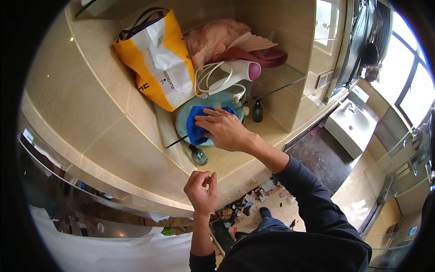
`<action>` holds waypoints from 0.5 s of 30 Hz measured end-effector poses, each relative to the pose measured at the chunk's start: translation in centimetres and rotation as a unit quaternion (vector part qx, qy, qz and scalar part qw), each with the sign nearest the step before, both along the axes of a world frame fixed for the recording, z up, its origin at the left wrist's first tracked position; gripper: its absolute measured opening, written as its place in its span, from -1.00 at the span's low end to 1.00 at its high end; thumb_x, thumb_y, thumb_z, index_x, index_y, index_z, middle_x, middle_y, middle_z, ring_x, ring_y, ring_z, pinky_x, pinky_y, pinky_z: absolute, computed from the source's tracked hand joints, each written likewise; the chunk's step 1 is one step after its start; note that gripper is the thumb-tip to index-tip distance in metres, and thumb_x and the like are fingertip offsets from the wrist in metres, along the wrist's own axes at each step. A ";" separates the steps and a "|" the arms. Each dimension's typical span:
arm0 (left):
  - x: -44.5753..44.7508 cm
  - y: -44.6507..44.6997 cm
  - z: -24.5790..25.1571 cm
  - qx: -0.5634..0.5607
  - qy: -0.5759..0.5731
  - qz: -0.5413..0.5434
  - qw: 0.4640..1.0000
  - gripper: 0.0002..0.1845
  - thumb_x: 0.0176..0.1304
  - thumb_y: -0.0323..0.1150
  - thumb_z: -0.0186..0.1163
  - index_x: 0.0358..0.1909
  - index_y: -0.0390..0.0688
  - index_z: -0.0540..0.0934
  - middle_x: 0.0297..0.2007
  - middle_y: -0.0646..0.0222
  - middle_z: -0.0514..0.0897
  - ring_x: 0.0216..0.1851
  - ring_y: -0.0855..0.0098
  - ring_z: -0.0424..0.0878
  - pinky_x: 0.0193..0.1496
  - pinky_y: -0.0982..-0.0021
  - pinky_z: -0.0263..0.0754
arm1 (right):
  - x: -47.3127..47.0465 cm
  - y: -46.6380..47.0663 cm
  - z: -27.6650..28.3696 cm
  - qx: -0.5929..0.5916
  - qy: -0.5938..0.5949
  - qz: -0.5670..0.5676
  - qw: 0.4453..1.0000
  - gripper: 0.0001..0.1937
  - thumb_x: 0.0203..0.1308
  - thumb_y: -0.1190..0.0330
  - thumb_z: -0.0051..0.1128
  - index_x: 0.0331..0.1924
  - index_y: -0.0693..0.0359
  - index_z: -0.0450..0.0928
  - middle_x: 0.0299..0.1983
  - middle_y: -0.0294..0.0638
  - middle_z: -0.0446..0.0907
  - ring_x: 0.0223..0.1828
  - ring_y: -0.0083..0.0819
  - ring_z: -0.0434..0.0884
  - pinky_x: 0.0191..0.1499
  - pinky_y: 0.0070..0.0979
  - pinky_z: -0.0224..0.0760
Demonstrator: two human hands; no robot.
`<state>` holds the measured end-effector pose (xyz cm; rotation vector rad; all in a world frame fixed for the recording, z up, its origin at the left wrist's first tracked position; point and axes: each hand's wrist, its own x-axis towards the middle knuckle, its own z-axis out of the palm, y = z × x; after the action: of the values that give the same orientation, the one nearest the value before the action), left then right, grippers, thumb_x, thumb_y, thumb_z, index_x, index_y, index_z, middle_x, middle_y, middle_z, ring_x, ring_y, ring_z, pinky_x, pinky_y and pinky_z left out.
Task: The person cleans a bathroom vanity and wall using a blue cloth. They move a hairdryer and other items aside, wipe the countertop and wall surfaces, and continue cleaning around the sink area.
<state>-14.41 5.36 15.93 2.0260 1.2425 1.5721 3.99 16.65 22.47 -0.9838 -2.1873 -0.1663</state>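
My right hand [224, 129] presses a blue cloth [195, 127] with spread fingers onto a glass shelf [272, 91] in a tiled niche. Under the glass a light-blue basin [182, 117] shows through, partly hidden by the cloth and hand. My left hand [202, 190] is loosely curled, holds nothing, and hovers before the niche's front edge. A small dark pump bottle [198, 156] stands near it on the niche floor. Behind the cloth lies a white hair dryer [234, 73] with a purple end, its white cord [207, 80] looped beside it.
A yellow-and-white bag [159, 64] and pink fabric [217, 39] occupy the back of the shelf. Another dark bottle [257, 111] stands below the glass at right. Littered debris [249, 200] covers floor near my feet. A white washbasin [351, 124] is at far right.
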 end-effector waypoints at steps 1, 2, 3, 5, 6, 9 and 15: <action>0.5 0.6 0.1 0.003 0.000 0.003 1.000 -0.88 0.16 -0.57 0.47 -0.36 -0.29 0.67 -0.45 0.33 0.61 -0.55 0.47 0.53 -0.44 0.45 0.41 | 1.1 -0.4 -0.4 0.015 0.006 -0.005 1.000 -0.53 0.15 0.43 0.35 0.19 0.20 0.63 0.33 -0.17 0.60 0.44 -0.08 0.48 0.50 -0.02 0.25; 1.1 1.1 0.2 0.007 -0.001 0.007 1.000 -0.88 0.16 -0.57 0.47 -0.36 -0.28 0.67 -0.45 0.33 0.61 -0.55 0.47 0.53 -0.44 0.46 0.41 | 2.6 -0.7 -0.9 0.029 0.013 -0.009 0.999 -0.54 0.14 0.45 0.34 0.18 0.21 0.64 0.32 -0.17 0.61 0.44 -0.08 0.48 0.50 -0.02 0.25; 1.6 1.5 0.4 0.015 -0.001 0.007 1.000 -0.88 0.16 -0.57 0.47 -0.36 -0.28 0.67 -0.45 0.33 0.61 -0.55 0.47 0.53 -0.44 0.45 0.40 | 3.9 -0.9 -1.3 0.046 0.023 -0.011 0.999 -0.55 0.13 0.47 0.32 0.17 0.22 0.64 0.31 -0.17 0.62 0.44 -0.09 0.48 0.51 -0.02 0.25; 2.8 2.4 0.8 0.033 -0.007 0.009 0.999 -0.88 0.16 -0.57 0.46 -0.37 -0.27 0.66 -0.46 0.33 0.60 -0.55 0.47 0.52 -0.44 0.45 0.40 | 7.0 -0.9 -2.2 0.079 0.021 -0.058 0.995 -0.55 0.09 0.53 0.27 0.14 0.22 0.64 0.28 -0.17 0.64 0.43 -0.11 0.50 0.51 -0.03 0.25; 3.4 2.8 1.2 0.034 0.010 0.008 0.999 -0.88 0.16 -0.59 0.44 -0.36 -0.26 0.66 -0.43 0.33 0.61 -0.52 0.46 0.54 -0.43 0.45 0.40 | 8.8 -0.9 -2.1 0.076 0.039 -0.075 0.993 -0.56 0.10 0.54 0.27 0.14 0.22 0.64 0.28 -0.17 0.65 0.43 -0.11 0.50 0.51 -0.02 0.25; 6.2 5.2 2.3 0.054 0.018 0.006 0.998 -0.88 0.17 -0.60 0.43 -0.32 -0.26 0.66 -0.38 0.32 0.64 -0.46 0.46 0.56 -0.41 0.45 0.40 | 13.9 -0.6 -2.3 0.070 0.066 -0.118 0.988 -0.58 0.12 0.55 0.27 0.13 0.21 0.64 0.26 -0.17 0.66 0.45 -0.13 0.49 0.52 0.01 0.23; 14.3 11.2 5.8 0.162 0.072 -0.049 0.983 -0.78 0.22 -0.57 0.38 -0.10 -0.26 0.66 -0.06 0.19 0.72 -0.10 0.15 0.70 -0.05 0.26 0.60 | 18.2 2.1 -0.9 0.017 0.054 -0.194 0.979 -0.60 0.24 0.46 0.22 0.18 0.20 0.64 0.23 -0.10 0.67 0.46 -0.15 0.47 0.55 0.06 0.11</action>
<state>-0.08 16.60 21.71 2.3988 0.9629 1.6959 22.17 18.71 21.55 -1.3597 -1.8695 -0.3226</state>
